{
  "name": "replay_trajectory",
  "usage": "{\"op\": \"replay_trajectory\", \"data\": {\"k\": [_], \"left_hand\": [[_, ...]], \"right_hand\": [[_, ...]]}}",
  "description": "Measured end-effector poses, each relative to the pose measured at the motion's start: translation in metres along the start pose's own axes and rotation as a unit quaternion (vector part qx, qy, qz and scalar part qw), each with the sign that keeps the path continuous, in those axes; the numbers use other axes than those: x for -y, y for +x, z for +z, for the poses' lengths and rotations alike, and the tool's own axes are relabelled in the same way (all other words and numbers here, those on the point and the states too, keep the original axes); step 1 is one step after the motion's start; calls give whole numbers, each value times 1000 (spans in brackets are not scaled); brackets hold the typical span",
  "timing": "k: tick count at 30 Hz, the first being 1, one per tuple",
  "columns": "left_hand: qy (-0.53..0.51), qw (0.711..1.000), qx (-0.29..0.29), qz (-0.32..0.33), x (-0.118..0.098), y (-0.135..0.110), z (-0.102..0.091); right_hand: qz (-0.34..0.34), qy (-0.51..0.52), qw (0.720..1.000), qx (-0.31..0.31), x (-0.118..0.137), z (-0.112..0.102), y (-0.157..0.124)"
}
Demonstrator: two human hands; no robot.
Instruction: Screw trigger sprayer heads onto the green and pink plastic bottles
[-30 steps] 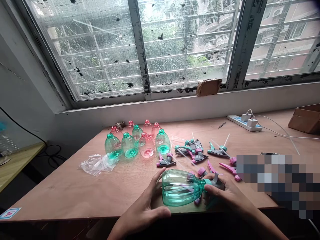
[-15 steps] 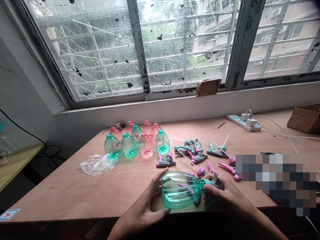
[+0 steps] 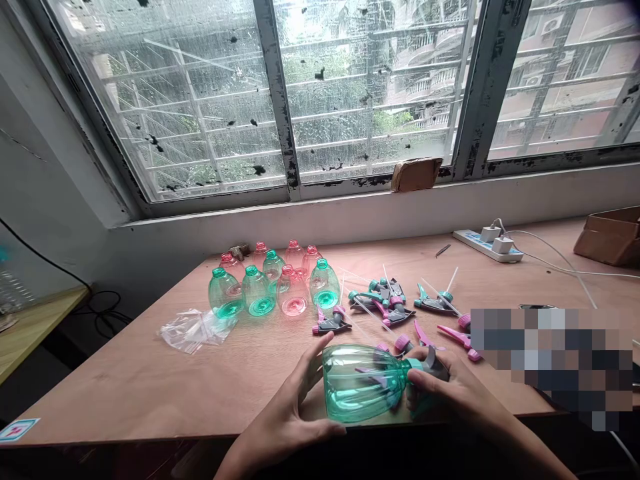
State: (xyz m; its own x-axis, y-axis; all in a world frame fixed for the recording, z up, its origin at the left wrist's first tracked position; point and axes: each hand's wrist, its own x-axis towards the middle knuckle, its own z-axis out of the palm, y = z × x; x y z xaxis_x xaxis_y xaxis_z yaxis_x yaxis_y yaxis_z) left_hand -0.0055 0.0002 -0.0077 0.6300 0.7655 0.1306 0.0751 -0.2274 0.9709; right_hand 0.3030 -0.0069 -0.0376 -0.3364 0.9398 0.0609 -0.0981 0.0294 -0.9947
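A clear green spray bottle (image 3: 361,385) lies on its side in the air over the table's front edge, its base to the left. My right hand (image 3: 436,381) is closed round its neck and the grey and green spray head (image 3: 431,364) fitted there; a straw shows inside the bottle. Beside the base, my left hand (image 3: 305,400) is open, thumb and fingers spread; whether it still touches the bottle I cannot tell. Behind lie loose trigger spray heads (image 3: 395,303) in grey, green and pink, several with straws. Some are partly hidden by the bottle and my right hand.
Several green and red bottles without heads (image 3: 261,297) stand at the back left. Clear plastic bags (image 3: 195,330) lie before them. A power strip (image 3: 487,247) with cables and a cardboard box (image 3: 610,237) are on the right. A blurred patch (image 3: 555,353) covers the right front.
My left hand has loosened and spread its fingers slightly away from the bottle's base. The bottle has tipped a little, while my right hand keeps its hold.
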Motion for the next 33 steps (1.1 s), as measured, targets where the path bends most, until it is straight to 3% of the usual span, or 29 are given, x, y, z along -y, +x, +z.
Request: {"op": "replay_trajectory", "data": {"k": [4,17,24,33], "left_hand": [[42,999,-3,1,1,0,1],[-22,1000,-2,-20,5,-2,-4],[-37,997,-55,-28,7,-2,2],[-31,998,-48,-36,6,0,0]], "right_hand": [[5,-22,1000,-5,-3,-2,0],[4,-19,1000,-13,-4,-4,1],[-2,-31,999,-28,-6,-5,1],[-3,-41,999,-30,-5,-4,2]]}}
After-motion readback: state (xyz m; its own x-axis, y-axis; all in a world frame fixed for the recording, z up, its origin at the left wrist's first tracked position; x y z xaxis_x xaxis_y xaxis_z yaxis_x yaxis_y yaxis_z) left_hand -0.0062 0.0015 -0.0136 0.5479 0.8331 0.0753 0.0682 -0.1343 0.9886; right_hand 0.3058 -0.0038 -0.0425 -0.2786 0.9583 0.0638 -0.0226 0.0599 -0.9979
